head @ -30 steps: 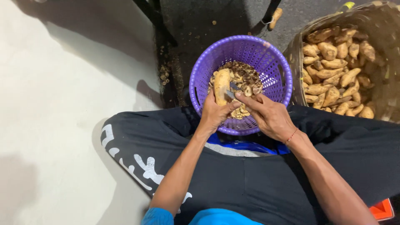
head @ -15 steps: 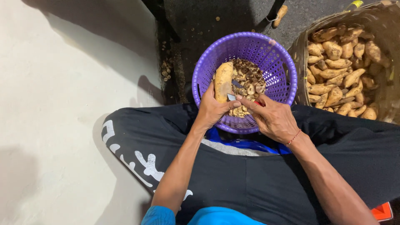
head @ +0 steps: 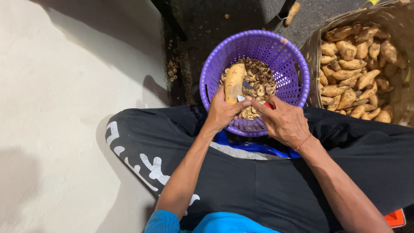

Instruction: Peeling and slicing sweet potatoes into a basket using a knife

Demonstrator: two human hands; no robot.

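Observation:
My left hand (head: 223,113) grips a pale, partly peeled sweet potato (head: 234,82) by its lower end and holds it upright over a purple perforated basket (head: 282,51). My right hand (head: 282,120) is closed on a small knife (head: 248,98) with a red handle; its blade lies against the potato's lower end, beside my left thumb. The bottom of the basket holds a heap of brown peelings (head: 261,84).
A large sack (head: 396,21) at the right is full of unpeeled sweet potatoes (head: 355,73). My legs in black trousers (head: 241,172) stretch under the basket, over something blue (head: 254,147). Pale floor (head: 64,108) lies to the left, dark ground (head: 241,17) behind the basket.
The potato has shifted left and stands more upright in my left hand. My right hand with the knife has drawn down to the potato's lower end.

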